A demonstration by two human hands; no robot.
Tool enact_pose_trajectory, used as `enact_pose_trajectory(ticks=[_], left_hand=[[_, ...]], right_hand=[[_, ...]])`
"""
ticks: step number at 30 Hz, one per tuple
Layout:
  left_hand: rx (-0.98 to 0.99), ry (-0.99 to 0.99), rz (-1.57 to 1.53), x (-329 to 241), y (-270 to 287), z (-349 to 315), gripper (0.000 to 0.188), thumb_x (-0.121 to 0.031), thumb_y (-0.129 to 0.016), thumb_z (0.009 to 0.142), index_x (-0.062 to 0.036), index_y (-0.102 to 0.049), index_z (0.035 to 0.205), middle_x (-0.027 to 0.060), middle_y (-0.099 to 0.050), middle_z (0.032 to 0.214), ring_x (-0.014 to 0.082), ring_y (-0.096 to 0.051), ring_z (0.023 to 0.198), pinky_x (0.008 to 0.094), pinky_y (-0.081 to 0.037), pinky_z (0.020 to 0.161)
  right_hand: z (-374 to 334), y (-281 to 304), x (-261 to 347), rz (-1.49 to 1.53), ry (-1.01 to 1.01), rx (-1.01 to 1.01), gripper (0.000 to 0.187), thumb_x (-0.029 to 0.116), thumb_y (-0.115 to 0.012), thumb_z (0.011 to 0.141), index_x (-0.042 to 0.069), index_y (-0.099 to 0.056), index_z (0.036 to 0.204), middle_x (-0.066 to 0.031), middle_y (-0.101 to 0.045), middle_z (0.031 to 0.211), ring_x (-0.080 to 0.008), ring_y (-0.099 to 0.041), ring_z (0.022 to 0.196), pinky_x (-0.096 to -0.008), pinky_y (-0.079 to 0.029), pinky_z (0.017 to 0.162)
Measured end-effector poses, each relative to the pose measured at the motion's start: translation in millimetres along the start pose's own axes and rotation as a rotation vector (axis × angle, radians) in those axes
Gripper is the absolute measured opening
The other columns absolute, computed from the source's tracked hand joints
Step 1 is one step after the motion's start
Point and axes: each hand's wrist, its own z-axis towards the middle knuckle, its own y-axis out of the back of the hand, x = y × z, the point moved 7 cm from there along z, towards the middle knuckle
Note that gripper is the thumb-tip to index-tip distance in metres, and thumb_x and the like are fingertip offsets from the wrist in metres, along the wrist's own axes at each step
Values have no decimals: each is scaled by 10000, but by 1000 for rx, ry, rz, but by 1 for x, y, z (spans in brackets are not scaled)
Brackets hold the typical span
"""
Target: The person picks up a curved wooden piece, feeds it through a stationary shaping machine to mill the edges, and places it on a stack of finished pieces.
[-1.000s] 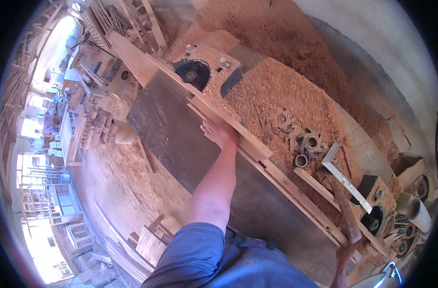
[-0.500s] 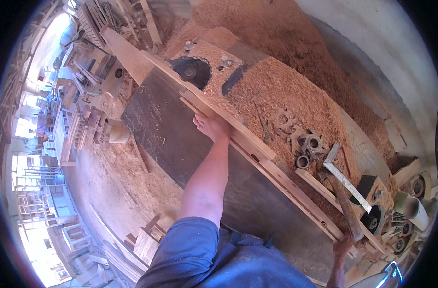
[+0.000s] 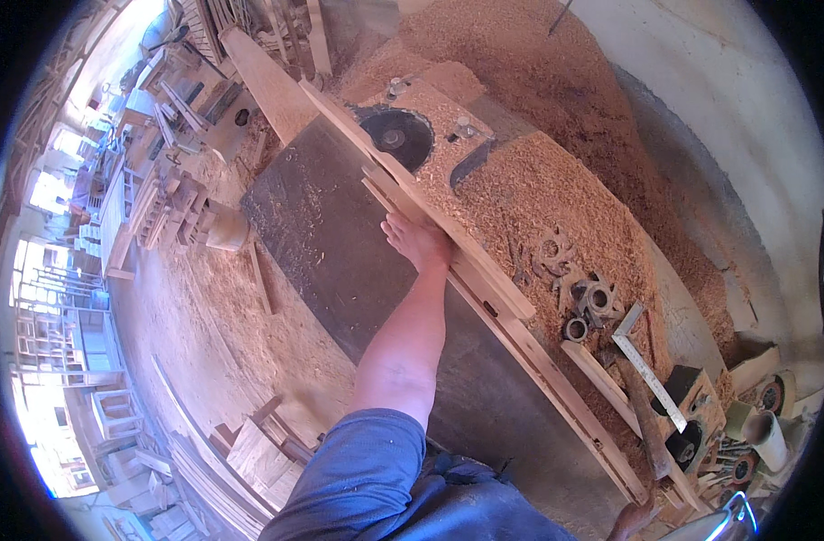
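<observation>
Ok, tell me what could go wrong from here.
The left hand lies over the slotted wooden strip, so a slip might scrape the hand. The metal square and toothed cutters lie behind the strip, apparently loose; a knock could shift them. Shavings nearby might get under the strip and make it sit unevenly.

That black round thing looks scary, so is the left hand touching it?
Apart. The head view shows the left hand on the near side of a long wooden board, and the black round disc beyond it.
</observation>
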Motion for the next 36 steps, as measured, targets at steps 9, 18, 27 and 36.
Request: enact_pose_trajectory(ticks=[9, 18, 27, 36], left_hand=[[9, -3, -41, -7, -11, 0, 697, -137, -560, 906, 124, -221, 1457, 309, -299, 1520, 444, -183, 1470, 513, -154, 1200], [53, -16, 17, -5, -17, 5, 737, -182, -538, 924, 121, -177, 1491, 298, -243, 1558, 419, -158, 1486, 499, -135, 1213], [-12, -30, 39, -5, -17, 29, 733, -212, -573, 924, 98, -216, 1484, 279, -321, 1529, 421, -225, 1459, 478, -185, 1195], [24, -27, 28, 1, -21, 58, 726, -190, -588, 899, 96, -231, 1462, 257, -314, 1522, 429, -204, 1462, 516, -179, 1190]], right_hand=[[4, -6, -103, 177, -464, -143, 501, 307, -613, 845, 60, -579, 1281, -112, -638, 1213, -319, -563, 1174, -514, -396, 990], [-2, -9, -102, 304, -654, -129, 509, 408, -605, 852, 114, -585, 1267, -70, -648, 1169, -283, -583, 1103, -473, -412, 902], [-7, -20, -131, 558, -706, -19, 521, 508, -596, 859, 169, -590, 1254, -28, -658, 1125, -247, -603, 1032, -433, -427, 814], [-12, -17, -72, 419, -964, -142, 433, 413, -651, 797, 72, -669, 1063, -41, -661, 968, -204, -599, 832, -357, -423, 632]])
